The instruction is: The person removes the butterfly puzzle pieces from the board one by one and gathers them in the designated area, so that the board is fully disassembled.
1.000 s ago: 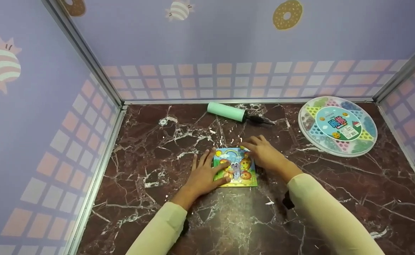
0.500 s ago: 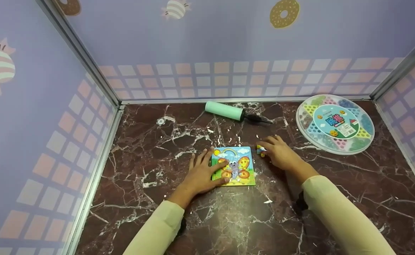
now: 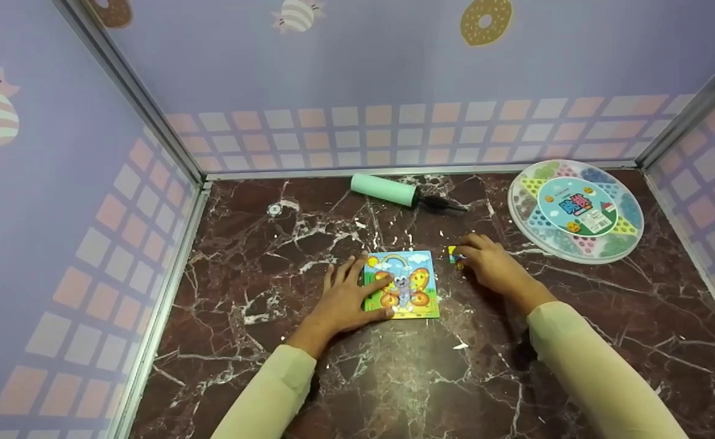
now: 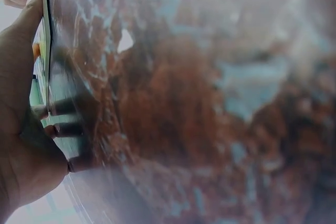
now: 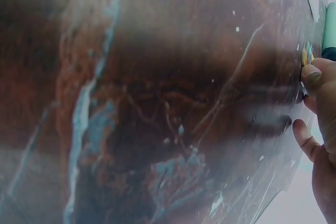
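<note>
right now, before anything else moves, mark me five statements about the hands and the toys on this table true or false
1. The left hand rests on the butterfly board. True.
2. The mint-green pump lies farther from the person than the board. True.
3. The right hand grips the pump. False: its fingers hold a small colourful piece.
4. The small colourful piece is to the right of the board, apart from it. True.
5. The round game box lies to the left of the pump. False: it lies to the pump's right.
</note>
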`<state>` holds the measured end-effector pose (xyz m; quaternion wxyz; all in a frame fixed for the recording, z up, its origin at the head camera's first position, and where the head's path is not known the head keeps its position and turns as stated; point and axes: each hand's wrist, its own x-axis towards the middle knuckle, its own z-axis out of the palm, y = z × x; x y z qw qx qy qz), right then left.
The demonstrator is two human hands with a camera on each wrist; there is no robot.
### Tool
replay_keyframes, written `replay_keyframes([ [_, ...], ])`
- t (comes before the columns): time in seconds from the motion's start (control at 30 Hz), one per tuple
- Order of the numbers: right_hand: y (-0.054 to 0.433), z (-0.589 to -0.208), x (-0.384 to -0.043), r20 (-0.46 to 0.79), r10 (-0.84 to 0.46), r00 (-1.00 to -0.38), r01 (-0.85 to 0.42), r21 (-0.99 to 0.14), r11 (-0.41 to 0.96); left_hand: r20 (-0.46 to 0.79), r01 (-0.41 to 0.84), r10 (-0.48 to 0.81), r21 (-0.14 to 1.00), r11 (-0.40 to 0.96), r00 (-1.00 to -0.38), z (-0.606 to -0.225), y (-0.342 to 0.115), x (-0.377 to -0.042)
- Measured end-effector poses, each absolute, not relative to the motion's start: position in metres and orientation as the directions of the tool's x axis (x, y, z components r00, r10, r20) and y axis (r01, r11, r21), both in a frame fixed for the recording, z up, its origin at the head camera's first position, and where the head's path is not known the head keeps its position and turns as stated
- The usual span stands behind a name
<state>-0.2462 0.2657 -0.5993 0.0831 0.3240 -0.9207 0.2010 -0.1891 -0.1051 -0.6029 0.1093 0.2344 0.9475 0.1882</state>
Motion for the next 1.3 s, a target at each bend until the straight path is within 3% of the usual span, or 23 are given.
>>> replay_keyframes([
  [0.87,0.244,-0.591,-0.242,0.135,-0.48,-0.867,-0.495,-0.342,0.798,-0.097,0.382,0.468,0.445,0.81,-0.879,-0.604,-0.104,-0.187],
  [1.3,0.195,-0.591,-0.241,0.143,-0.523,-0.84,-0.538,-0.334,0.774,-0.105,0.378,0.455,0.411,0.829,-0.884,-0.604,-0.104,-0.187],
])
